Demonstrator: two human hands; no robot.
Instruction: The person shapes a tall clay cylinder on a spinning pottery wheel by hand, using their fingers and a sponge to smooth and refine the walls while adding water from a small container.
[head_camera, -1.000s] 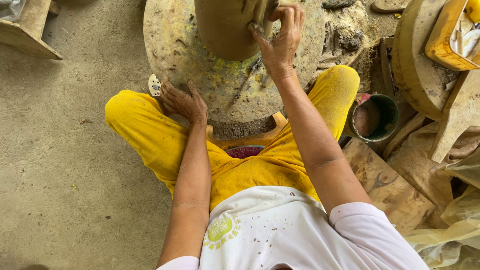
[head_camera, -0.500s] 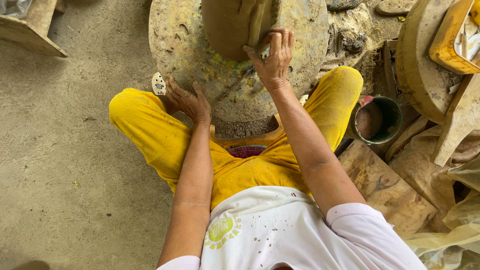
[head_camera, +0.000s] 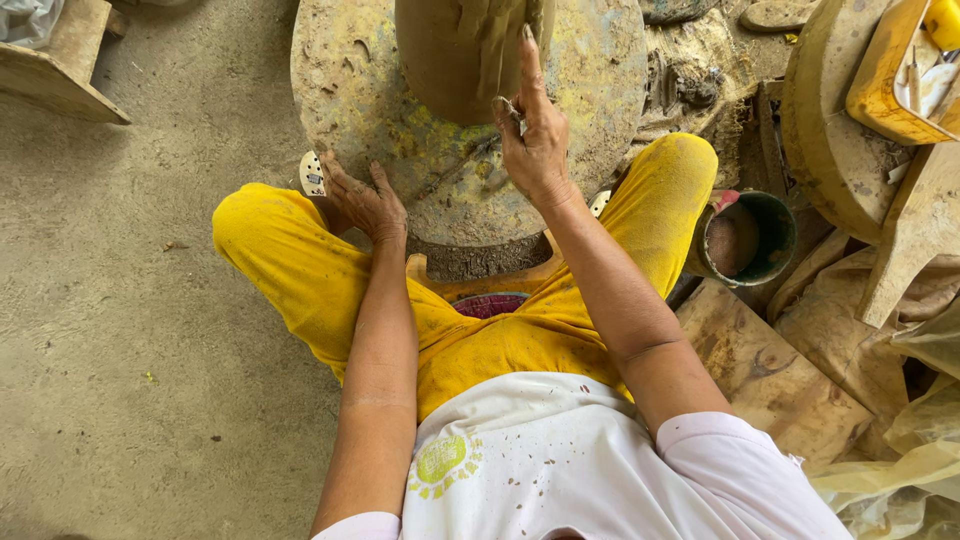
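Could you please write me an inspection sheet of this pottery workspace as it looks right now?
Surface: round wheel disc, stained with clay and yellow patches.
Job's things: tall clay pot standing on the disc.
Clutter: bucket beside the right knee; wooden boards; plastic sheeting.
Hands: left hand rests on the disc's near edge; right hand against the pot's wall, a small tool pinched in its fingers.
Cables: nothing seen.
Surroundings: bare earthen floor; wooden stool at far left.
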